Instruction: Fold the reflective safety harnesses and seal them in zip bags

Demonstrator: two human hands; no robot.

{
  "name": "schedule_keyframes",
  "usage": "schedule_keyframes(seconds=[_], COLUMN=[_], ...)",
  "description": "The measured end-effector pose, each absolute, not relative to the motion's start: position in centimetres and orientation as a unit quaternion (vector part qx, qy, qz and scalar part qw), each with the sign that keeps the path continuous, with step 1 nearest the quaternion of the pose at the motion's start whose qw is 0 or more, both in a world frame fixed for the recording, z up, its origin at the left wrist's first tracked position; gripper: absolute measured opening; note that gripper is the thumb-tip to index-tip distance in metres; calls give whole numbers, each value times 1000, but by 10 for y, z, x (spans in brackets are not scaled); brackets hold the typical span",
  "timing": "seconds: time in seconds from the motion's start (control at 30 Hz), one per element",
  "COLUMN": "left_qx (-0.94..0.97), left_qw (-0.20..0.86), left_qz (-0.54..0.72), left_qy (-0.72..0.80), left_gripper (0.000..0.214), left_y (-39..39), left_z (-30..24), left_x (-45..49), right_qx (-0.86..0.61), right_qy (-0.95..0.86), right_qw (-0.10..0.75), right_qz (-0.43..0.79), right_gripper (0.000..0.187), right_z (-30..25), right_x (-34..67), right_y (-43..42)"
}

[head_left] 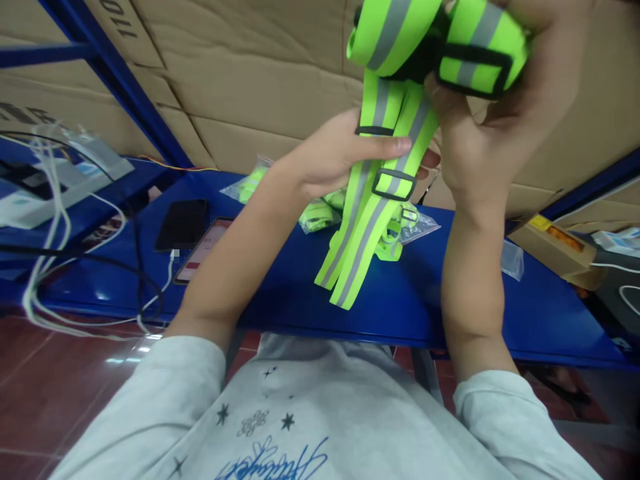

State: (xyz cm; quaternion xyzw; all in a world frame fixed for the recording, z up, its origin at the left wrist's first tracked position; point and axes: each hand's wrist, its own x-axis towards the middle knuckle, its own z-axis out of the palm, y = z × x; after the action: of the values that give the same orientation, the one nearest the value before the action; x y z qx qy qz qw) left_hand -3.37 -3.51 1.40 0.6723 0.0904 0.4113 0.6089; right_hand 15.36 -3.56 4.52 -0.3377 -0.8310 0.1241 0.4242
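Observation:
A neon-yellow reflective strap harness with grey stripes and black buckles hangs in front of me. My left hand is closed around its two straps at mid-length, the thumb lying across them above a black slide buckle. Higher up, my right hand grips the upper, wider part of the harness beside another black buckle. Some of the right fingers are hidden behind the band. The strap ends dangle over the blue table.
Behind the straps, bagged yellow reflective bands lie on the table. To the left are a black phone, a lit phone and tangled white cables. An opened cardboard box stands at the right, and large cartons rise behind.

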Motion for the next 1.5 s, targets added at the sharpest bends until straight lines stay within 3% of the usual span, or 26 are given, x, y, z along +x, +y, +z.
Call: schedule_keyframes(seconds=[0.17,0.3,0.4,0.57,0.63,0.73,0.87,0.93,1.17,1.33,1.5], left_qx=[668,650,636,589,601,628,639,630,634,673,656], left_qw=[640,668,676,662,663,660,645,645,687,650,656], left_qz=[372,360,366,454,435,401,409,424,349,325,363], left_qy=[74,33,69,94,99,100,87,79,65,136,90], left_gripper=[26,54,77,45,43,41,25,20,28,36,31], left_y=[-33,-34,-32,-23,-20,-19,-18,-16,-11,-11,-10], left_z=[18,30,36,30,25,18,11,9,1,-3,3], left_x=[-39,-40,-38,-44,-47,-48,-44,-41,-39,-40,-41], right_qx=[-327,-239,-225,-169,-141,-174,-290,-282,-224,-188,-164], right_qy=[-822,-813,-840,-923,-898,-844,-824,-804,-785,-794,-815], right_qw=[467,505,466,334,388,486,455,489,573,577,549], right_qz=[-1,-164,-163,89,151,147,171,188,77,-33,-88], right_gripper=[37,31,37,71,64,50,42,37,38,38,32], right_z=[47,46,47,52,51,48,41,40,49,49,46], right_x=[151,149,153,167,170,171,167,164,159,161,155], right_y=[-45,-56,-57,-54,-52,-44,-32,-31,-42,-35,-42])
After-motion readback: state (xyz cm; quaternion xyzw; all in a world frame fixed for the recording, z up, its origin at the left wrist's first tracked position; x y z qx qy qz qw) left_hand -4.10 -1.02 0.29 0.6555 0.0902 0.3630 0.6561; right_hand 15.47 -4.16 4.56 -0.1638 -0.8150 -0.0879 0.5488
